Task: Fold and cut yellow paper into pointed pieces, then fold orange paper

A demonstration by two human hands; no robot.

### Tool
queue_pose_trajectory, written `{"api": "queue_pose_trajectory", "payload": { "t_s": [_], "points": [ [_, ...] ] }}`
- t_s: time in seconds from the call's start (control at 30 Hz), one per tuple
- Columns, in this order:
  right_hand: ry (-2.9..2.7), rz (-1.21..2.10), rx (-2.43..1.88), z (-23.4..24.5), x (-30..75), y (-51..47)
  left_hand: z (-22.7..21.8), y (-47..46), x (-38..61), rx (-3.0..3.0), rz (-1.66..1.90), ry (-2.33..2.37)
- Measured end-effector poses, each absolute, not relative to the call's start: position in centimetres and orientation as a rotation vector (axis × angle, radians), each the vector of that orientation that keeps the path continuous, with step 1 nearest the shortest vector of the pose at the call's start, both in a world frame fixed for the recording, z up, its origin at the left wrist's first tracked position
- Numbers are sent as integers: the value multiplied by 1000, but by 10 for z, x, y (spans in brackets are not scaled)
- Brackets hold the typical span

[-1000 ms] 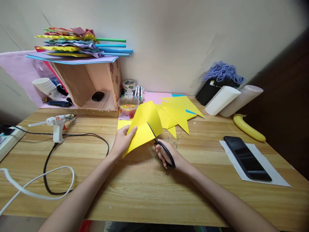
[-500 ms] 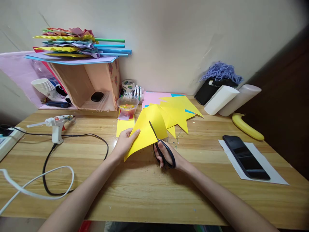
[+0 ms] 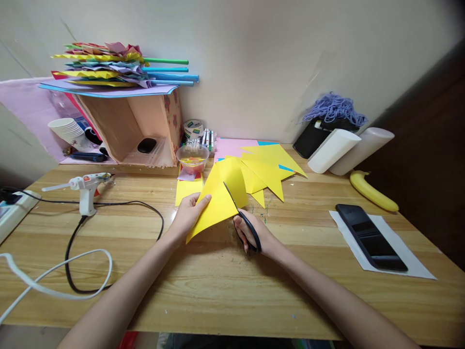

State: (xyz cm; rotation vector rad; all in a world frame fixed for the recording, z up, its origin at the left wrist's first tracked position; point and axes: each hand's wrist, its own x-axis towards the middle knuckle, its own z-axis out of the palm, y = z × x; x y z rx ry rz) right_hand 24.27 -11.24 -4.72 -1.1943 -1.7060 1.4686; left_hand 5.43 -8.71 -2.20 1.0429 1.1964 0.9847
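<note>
My left hand (image 3: 189, 213) pinches the lower left edge of a yellow paper sheet (image 3: 218, 196), holding it lifted off the wooden desk (image 3: 218, 286). My right hand (image 3: 254, 235) is closed round the black handles of a pair of scissors (image 3: 241, 215). The blades point up and away into the right edge of the yellow sheet. Behind it lie several cut yellow paper triangles (image 3: 269, 169) on pink and blue sheets.
A glue gun (image 3: 85, 186) with a black cable stands at the left, beside a power strip (image 3: 10, 211). A small bowl (image 3: 192, 157), tape and markers sit by the wall. A black phone (image 3: 370, 237) on white paper and a banana (image 3: 372, 191) lie at the right.
The scissor handles opened half a second ago and have closed again, the blades biting a little further into the yellow sheet. My left hand shifted the paper slightly.
</note>
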Motion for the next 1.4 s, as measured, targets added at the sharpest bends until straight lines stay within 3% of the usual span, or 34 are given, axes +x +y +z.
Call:
{"api": "queue_pose_trajectory", "payload": {
  "t_s": [0.43, 1.07, 1.4],
  "points": [
    [-1766, 1663, -1013, -39, 236, -119, -27, -84, 50, 1298, 1083, 1338],
    [-1853, 1424, -1164, -40, 233, -120, -20, -91, 55, 1257, 1072, 1234],
    [-1832, 1497, -1060, -37, 235, -119, -20, -93, 57, 1205, 1019, 1184]
  ]
}}
